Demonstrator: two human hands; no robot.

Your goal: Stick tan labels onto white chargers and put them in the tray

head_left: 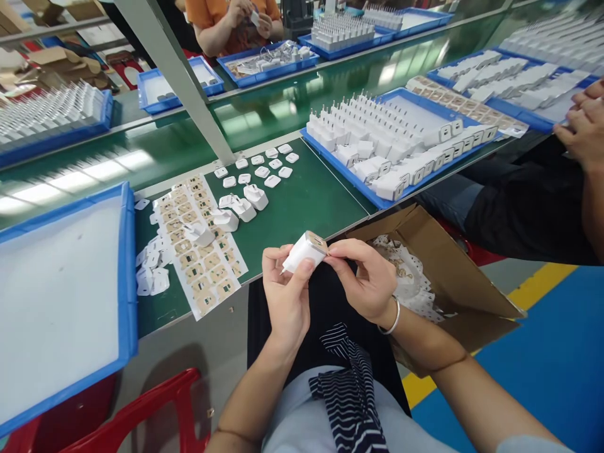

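My left hand (287, 296) grips a white charger plug (302, 250) between thumb and fingers, its pins pointing down to the left. A tan sticker (316, 240) covers the charger's end face. The thumb and forefinger of my right hand (365, 277) are pinched together at the edge of that face; what is between them is too small to make out. On the green table, sheets of tan stickers (201, 251) lie to the left. Several more chargers (255, 197) stand by the sheets, one on top of them. Small white caps (272, 181) are spread in rows behind.
A blue tray (123, 277) stands at left, beside a pile of white caps (151, 270). Another tray (346, 179) holds rows of chargers. A cardboard box (453, 270) with scraps is below the table edge. Co-workers' hands (585, 126) show at right and across the line.
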